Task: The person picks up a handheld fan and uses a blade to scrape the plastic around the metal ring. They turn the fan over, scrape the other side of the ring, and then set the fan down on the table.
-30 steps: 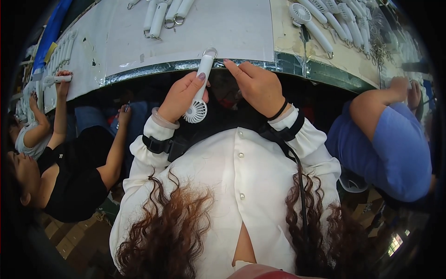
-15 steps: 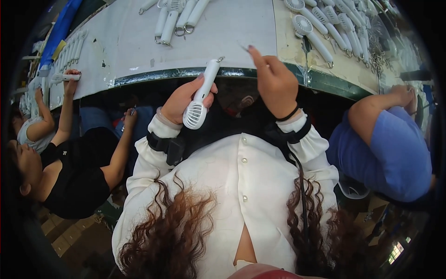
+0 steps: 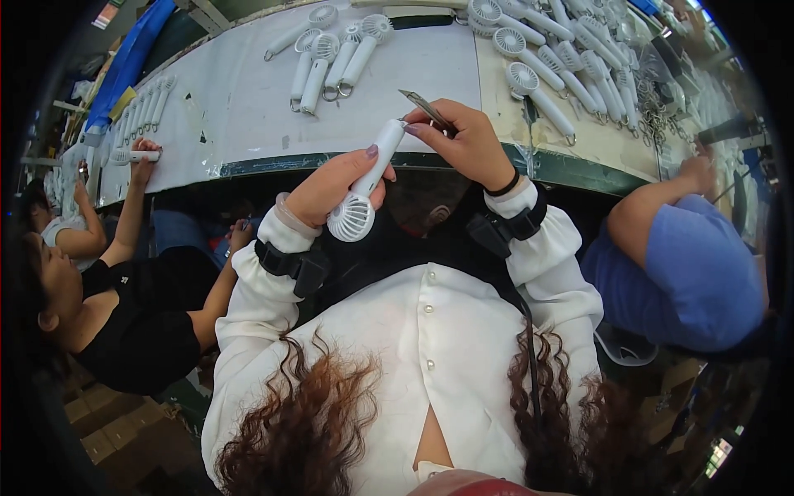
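Observation:
My left hand [image 3: 331,183] is closed around the handle of a white handheld fan [image 3: 376,169], its round grille tilted down toward me and its handle end pointing up and right. In my right hand [image 3: 470,142] lies a slim pointed metal tool [image 3: 432,108], its tip sticking out to the upper left past the fingers. The thumb and forefinger of that hand pinch at the handle end of the fan, where a small metal fitting shows. What exactly lies between those fingertips is too small to make out.
Several white fans [image 3: 318,70] lie on the pale table [image 3: 240,107] ahead, and a larger pile of fans [image 3: 571,66] is at right. Loose metal rings or chains [image 3: 657,116] lie beside that pile. A person in black [image 3: 136,306] sits at left, another in blue [image 3: 682,269] at right.
My right hand has come left and down to the fan's handle end, and the pointed tool now shows plainly. The fan, still in my left hand, has shifted slightly right.

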Demonstrator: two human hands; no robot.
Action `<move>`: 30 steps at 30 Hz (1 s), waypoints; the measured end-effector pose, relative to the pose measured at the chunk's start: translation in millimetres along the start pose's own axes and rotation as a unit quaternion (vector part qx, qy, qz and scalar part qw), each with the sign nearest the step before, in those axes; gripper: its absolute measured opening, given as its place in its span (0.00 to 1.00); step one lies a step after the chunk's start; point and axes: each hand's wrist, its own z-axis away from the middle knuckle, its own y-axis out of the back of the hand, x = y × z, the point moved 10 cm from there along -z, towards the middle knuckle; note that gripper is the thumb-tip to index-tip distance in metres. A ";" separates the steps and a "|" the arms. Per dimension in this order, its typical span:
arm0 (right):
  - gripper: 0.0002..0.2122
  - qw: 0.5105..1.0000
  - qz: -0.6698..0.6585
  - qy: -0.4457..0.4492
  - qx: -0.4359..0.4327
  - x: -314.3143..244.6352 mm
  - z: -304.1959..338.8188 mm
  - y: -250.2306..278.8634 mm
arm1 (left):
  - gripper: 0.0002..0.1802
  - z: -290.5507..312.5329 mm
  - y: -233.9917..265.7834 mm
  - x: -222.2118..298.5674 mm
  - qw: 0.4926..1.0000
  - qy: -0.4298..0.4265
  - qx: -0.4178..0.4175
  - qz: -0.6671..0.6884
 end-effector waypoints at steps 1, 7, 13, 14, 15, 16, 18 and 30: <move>0.10 1.000 0.001 0.000 -0.001 3.1 -0.9 0.9 | 0.24 -0.7 1.2 0.0 1.000 -0.001 0.000 0.001; 0.09 0.998 -0.025 -0.053 -0.033 20.2 1.4 0.4 | 0.24 -4.1 0.9 -4.6 0.999 0.033 -0.029 0.010; 0.09 0.996 0.022 -0.076 -0.041 14.9 3.9 -1.0 | 0.23 -3.8 -2.6 1.7 0.998 0.013 -0.009 -0.055; 0.10 0.997 0.009 -0.072 -0.040 10.5 3.5 0.3 | 0.23 -3.4 -1.1 5.8 0.996 -0.016 0.002 -0.090; 0.10 0.997 -0.003 -0.070 -0.037 6.9 4.1 2.7 | 0.23 -3.7 -0.6 10.1 0.991 -0.045 0.012 -0.126; 0.11 0.997 -0.015 -0.066 -0.035 4.9 5.5 4.1 | 0.23 -3.1 -1.0 15.1 0.984 -0.075 0.021 -0.161; 0.11 0.996 -0.051 -0.068 -0.017 6.0 9.1 4.7 | 0.22 0.9 -1.5 14.8 0.985 -0.071 0.017 -0.155; 0.14 0.968 -0.239 -0.069 -0.028 -27.0 16.9 4.2 | 0.23 25.6 -26.0 46.0 0.981 -0.112 -0.062 -0.146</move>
